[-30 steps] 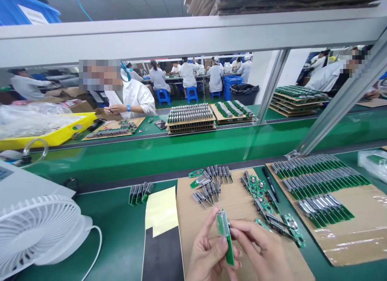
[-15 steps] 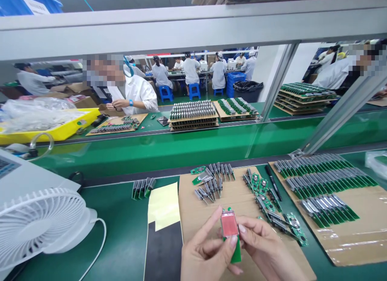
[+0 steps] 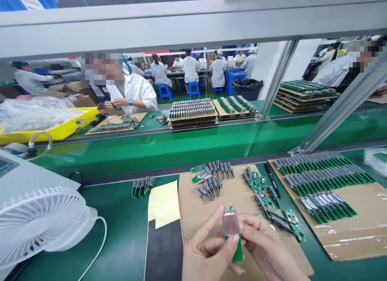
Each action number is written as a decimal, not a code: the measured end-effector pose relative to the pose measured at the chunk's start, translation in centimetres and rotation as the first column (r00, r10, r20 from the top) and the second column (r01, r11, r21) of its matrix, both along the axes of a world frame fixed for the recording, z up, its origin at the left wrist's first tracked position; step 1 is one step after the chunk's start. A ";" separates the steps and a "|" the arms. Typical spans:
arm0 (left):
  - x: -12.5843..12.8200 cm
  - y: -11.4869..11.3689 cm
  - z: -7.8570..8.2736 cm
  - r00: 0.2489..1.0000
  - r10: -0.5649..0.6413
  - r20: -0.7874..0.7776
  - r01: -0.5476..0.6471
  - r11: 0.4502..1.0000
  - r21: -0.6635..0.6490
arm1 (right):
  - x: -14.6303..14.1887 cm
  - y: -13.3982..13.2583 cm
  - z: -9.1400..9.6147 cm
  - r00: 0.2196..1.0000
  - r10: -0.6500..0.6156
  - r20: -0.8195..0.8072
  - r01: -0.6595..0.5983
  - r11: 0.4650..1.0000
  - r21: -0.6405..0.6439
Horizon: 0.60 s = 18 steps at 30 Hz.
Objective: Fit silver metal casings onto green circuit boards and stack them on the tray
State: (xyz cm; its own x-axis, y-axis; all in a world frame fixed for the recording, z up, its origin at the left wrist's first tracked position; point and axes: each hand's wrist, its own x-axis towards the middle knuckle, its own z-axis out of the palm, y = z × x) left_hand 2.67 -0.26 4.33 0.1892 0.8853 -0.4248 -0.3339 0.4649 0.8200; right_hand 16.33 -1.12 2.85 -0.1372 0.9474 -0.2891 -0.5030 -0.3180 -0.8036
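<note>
Turned from edge-on to face-up since the earliest frame, one circuit board point(image 3: 231, 230) now presents its screen point(image 3: 230, 223) to me. Largest of the carriers is the green counter point(image 3: 121, 232), with a small group of boards point(image 3: 142, 187) standing near its far edge. Toward the counter's right side lies a cardboard sheet point(image 3: 356, 238) bearing ordered stock: two long rows point(image 3: 329, 178) at its far edge and a shorter front row point(image 3: 328, 207), begun near the left edge and stopping short of the right. Left of it, a second cardboard sheet point(image 3: 192, 210) carries unordered pieces, a cluster point(image 3: 209, 189) toward its far left corner and loose boards point(image 3: 265, 201) along its right edge, some lying past it on the counter.

By my judgement, the long rows look full and the front row part-filled; the unordered pieces stand outside any row (whether already handled, I cannot tell). Held above the second sheet toward its near edge, my board also lies in no row. My left hand point(image 3: 208, 248) clamps it, thumb below the screen, fingers behind; my right hand point(image 3: 263, 240) pinches its right edge.
</note>
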 end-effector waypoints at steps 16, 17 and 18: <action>3.1 -0.2 -8.9 0.987 -0.048 -0.155 0.064 0.992 0.104 | 1.3 -1.7 -3.9 0.856 -0.240 0.458 0.193 0.970 0.148; 3.4 -0.2 -9.2 0.982 -0.091 -0.167 0.111 0.987 0.115 | 1.7 -1.9 -4.0 0.842 -0.238 0.485 0.190 0.971 0.147; 3.6 -0.1 -9.3 0.975 -0.124 -0.186 0.150 0.980 0.128 | 2.2 -2.1 -4.0 0.820 -0.256 0.511 0.207 0.967 0.152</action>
State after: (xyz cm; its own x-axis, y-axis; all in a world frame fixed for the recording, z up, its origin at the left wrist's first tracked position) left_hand 6.29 -0.38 -4.95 0.2462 0.9093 -0.3356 -0.1195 0.3721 0.9205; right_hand 18.56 -3.17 -1.17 0.2376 0.9562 -0.1710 -0.0503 -0.1637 -0.9852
